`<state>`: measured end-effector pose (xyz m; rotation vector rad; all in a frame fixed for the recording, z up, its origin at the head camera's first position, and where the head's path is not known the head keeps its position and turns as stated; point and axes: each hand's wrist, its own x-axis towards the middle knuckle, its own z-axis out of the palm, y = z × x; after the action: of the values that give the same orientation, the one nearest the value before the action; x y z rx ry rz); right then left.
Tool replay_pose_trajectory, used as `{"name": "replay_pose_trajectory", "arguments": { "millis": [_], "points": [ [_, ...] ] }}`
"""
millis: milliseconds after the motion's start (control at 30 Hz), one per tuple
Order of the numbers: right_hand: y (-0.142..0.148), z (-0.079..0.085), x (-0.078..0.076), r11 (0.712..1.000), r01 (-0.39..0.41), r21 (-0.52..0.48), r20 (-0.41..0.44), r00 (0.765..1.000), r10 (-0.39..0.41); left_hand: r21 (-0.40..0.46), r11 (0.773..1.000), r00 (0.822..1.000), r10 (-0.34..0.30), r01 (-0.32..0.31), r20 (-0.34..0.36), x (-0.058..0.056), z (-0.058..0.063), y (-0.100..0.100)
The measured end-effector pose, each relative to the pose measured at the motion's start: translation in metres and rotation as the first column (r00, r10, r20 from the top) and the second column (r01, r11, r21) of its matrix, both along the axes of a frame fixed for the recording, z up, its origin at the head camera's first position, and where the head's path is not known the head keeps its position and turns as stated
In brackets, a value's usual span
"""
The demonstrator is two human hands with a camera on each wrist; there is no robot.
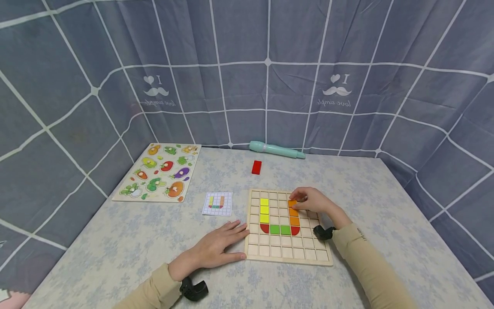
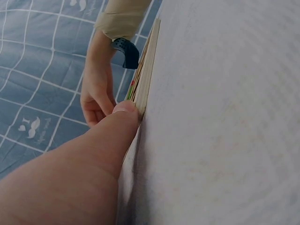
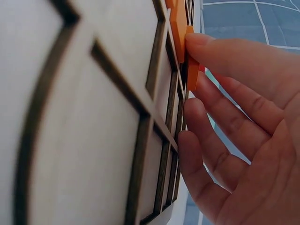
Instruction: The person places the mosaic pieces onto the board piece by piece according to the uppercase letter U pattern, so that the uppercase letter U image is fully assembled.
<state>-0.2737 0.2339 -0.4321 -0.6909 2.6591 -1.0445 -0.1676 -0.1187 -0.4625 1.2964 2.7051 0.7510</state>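
Observation:
A wooden grid board (image 1: 287, 251) lies on the table with coloured tiles in a U shape. Three yellow tiles (image 1: 264, 210) form its left side, two green tiles (image 1: 279, 230) and rounded red corner tiles (image 1: 264, 228) the bottom, orange tiles (image 1: 294, 221) the right. At the top of the orange column my right hand (image 1: 314, 201) pinches an orange tile (image 3: 193, 72) between thumb and fingertips, tilted against the grid in the right wrist view. My left hand (image 1: 218, 246) lies on the table, fingers outstretched, its fingertips and thumb touching the board's left edge.
A small pattern card (image 1: 228, 210) showing a similar U lies left of the board. Behind the board are a red block (image 1: 256, 167) and a teal pen-like stick (image 1: 281, 150). A vegetable peg puzzle (image 1: 158, 178) sits back left. A blue checked curtain (image 1: 247, 86) surrounds the table.

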Motion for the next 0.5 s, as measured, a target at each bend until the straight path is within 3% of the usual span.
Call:
{"name": "replay_pose_trajectory", "arguments": {
  "millis": [300, 500],
  "points": [
    [-0.001, 0.004, 0.008, 0.999, 0.018, 0.038, -0.011, 1.000, -0.017, -0.007, 1.000, 1.000, 0.002, -0.002, 0.012, 0.000, 0.001, 0.000],
    [0.003, 0.009, 0.022, 0.996, 0.006, 0.090, -0.048, 0.999, -0.001, -0.051, 0.999, 0.999, 0.002, 0.000, 0.037, 0.001, 0.003, 0.001]
  ]
}}
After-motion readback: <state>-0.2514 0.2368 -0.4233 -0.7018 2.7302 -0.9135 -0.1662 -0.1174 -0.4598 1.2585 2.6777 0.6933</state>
